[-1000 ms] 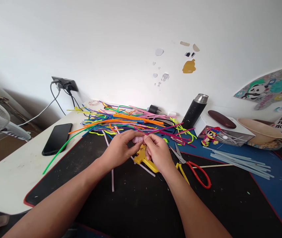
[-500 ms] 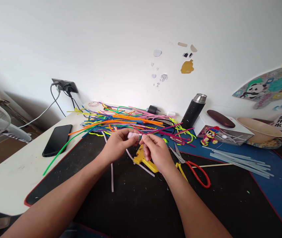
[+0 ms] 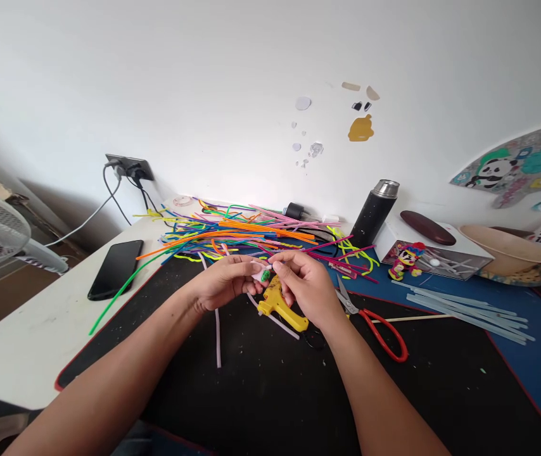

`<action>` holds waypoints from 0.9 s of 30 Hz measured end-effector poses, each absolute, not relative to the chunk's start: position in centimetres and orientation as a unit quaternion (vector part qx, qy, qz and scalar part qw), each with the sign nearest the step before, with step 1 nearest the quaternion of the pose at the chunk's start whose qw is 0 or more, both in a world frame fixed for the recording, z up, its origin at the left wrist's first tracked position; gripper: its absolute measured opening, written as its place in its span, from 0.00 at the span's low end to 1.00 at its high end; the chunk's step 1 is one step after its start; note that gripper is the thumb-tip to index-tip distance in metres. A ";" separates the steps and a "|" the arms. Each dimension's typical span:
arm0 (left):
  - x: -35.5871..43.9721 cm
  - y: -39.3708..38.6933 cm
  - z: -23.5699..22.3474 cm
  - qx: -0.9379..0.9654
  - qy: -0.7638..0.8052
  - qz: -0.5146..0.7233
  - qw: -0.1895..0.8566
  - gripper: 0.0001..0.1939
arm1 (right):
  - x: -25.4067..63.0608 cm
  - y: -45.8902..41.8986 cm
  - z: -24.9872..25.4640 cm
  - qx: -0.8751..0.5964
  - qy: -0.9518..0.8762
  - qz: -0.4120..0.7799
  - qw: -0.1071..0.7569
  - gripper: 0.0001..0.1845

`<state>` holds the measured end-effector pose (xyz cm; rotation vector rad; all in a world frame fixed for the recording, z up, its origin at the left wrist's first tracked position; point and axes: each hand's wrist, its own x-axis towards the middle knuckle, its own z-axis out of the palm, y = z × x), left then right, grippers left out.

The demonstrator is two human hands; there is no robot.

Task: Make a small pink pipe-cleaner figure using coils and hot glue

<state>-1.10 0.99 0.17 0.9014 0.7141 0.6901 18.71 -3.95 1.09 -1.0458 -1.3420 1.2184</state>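
Note:
My left hand (image 3: 223, 278) is closed on a small pale pink fuzzy craft piece (image 3: 263, 271) with a green patch on its near side. From the other side, the thumb and forefinger of my right hand (image 3: 306, 284) pinch together at the piece's edge; what exactly lies between those fingertips is too small to make out. Just beneath my hands, a yellow glue gun (image 3: 289, 315) rests on the black mat (image 3: 251, 399). Pale pipe cleaners (image 3: 218, 342) stretch out under my left hand and the glue gun. Red-handled scissors (image 3: 385, 335) lie partly open right of my right hand.
Behind my hands spreads a heap of colourful pipe cleaners (image 3: 246, 227). A phone (image 3: 114, 269) lies at left. On the right are translucent glue sticks (image 3: 470, 313), a small colourful figure (image 3: 406, 261), a black flask (image 3: 375, 212) and a white box (image 3: 460, 259).
The pale piece has been turned in my left hand, so its green patch now shows. My left fingers have shifted their hold; my right hand stays at its edge. The view has moved slightly.

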 end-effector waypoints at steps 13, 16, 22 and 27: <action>-1.2 0.8 0.3 0.444 0.311 0.273 0.795 0.13 | 18.5 -4.2 1.3 -0.430 -0.585 0.531 0.437 0.15; -1.0 0.8 0.3 0.459 0.318 0.275 0.783 0.15 | 18.5 -4.2 1.1 -0.443 -0.604 0.515 0.418 0.14; -0.7 0.6 0.4 0.541 0.361 0.271 0.710 0.21 | 18.4 -4.2 0.8 -0.494 -0.654 0.434 0.374 0.10; -0.6 0.3 0.2 0.631 0.384 0.287 0.610 0.20 | 18.1 -3.9 0.3 -0.530 -0.668 0.373 0.366 0.05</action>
